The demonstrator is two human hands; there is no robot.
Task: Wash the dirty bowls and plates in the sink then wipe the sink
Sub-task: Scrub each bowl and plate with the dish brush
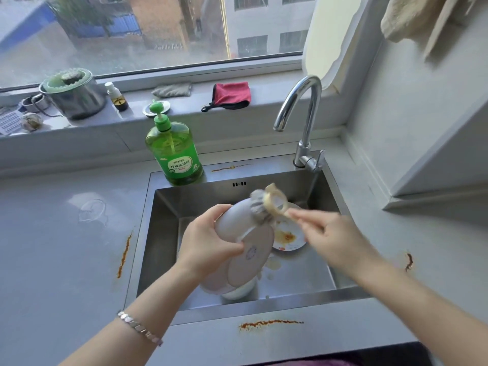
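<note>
My left hand [204, 241] grips a pale bowl [239, 247] tilted on its side over the steel sink [163, 215], its underside facing me. My right hand [330, 236] holds the handle of a dish brush [266, 204], whose grey bristle head touches the bowl's upper outer wall; the brush is blurred. A dirty white plate [289, 237] with orange sauce stains lies flat in the sink behind the bowl. Another white bowl [241, 290] sits in the sink, mostly hidden under the held one.
A green dish soap pump bottle [174, 151] stands at the sink's back left corner. The chrome faucet [306, 120] rises at the back right. On the windowsill lie a red cloth [232, 93], a grey rag [173, 89] and a steel pot [74, 95]. Rust stains mark the counter.
</note>
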